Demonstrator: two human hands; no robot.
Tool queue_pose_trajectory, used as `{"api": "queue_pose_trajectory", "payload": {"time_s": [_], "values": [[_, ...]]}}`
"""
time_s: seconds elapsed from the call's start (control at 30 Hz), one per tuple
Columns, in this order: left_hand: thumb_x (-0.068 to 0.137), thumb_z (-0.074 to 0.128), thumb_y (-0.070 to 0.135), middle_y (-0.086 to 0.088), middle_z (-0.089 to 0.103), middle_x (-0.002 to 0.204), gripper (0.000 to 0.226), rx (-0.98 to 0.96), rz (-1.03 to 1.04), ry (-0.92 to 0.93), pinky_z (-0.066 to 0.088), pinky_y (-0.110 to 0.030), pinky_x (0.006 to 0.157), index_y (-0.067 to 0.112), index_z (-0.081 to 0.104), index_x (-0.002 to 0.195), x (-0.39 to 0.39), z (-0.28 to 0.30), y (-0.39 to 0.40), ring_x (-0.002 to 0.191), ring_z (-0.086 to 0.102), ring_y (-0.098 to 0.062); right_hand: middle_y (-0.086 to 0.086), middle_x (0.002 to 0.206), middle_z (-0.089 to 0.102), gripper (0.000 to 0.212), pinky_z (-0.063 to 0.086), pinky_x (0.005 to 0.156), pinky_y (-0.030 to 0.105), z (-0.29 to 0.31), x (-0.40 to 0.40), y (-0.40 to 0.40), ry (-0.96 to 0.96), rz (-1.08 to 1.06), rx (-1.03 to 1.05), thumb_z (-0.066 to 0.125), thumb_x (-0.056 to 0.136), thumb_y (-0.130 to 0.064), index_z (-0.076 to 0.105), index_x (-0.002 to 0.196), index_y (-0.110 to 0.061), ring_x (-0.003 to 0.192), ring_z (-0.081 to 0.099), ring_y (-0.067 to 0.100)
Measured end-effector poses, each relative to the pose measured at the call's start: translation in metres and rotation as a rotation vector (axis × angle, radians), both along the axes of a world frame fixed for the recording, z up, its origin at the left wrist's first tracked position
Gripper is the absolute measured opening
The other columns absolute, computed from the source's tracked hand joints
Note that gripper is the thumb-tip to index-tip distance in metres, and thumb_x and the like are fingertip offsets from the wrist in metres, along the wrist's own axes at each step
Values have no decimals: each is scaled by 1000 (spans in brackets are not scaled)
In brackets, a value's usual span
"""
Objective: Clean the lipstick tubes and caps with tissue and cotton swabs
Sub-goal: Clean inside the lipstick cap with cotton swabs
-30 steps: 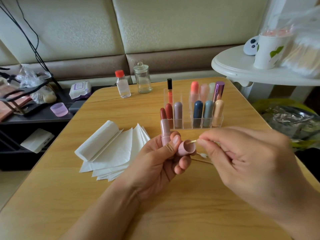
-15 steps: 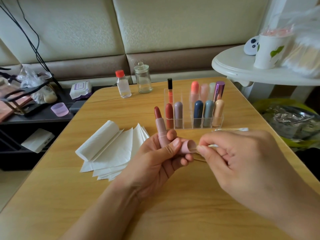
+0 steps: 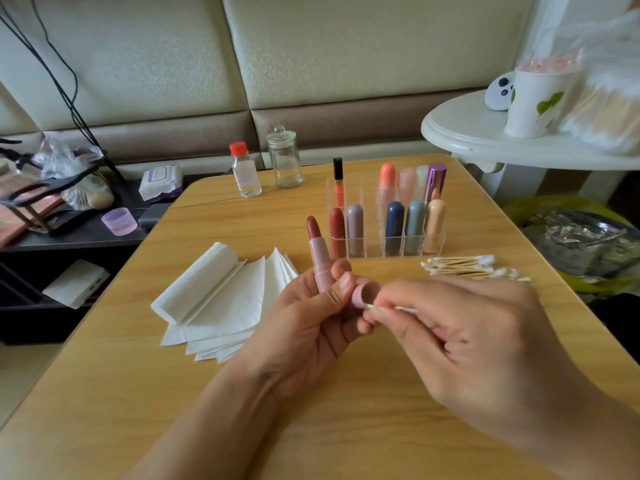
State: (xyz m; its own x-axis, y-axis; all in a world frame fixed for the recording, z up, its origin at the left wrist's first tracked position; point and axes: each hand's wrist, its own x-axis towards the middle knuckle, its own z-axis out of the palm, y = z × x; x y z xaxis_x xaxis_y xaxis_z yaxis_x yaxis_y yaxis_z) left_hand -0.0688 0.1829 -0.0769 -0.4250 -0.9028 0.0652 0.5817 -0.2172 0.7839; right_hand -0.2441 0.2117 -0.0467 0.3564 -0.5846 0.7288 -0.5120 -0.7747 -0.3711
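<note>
The pink cap (image 3: 363, 295) sits at the centre of the view, its open mouth facing the right hand (image 3: 485, 344), whose fingers pinch a cotton swab (image 3: 388, 308) at the cap's rim. The left hand (image 3: 311, 320) grips both cap and the uncapped pink lipstick tube (image 3: 320, 261), bullet pointing to 12 o'clock. A hard twist could probably smear that exposed bullet against the fingers or snap the swab. Tissues (image 3: 221, 299) lie at 9 o'clock, spare swabs (image 3: 464, 266) at 2 o'clock on the surface (image 3: 242, 427).

We see two bare forearms entering from the bottom edge; left hand (image 3: 304, 323) and right hand (image 3: 460, 344) both ungloved; no sleeves in view; fingernails short, unpainted where visible; wrists bare.
</note>
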Motion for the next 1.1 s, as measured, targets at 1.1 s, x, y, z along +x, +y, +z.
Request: {"api": "queue_pose_trajectory", "payload": {"time_s": [1.1], "values": [[87,54,-18,-17,57,104,27,11,-134,308,53,-36,89,7,52,98,1,-7,-5,96,65,-25,-23,64,48,6,38,56,5,0,4,2,-46,-35,-87,77,82,-13,78,81,-7,54,41,-1]]}}
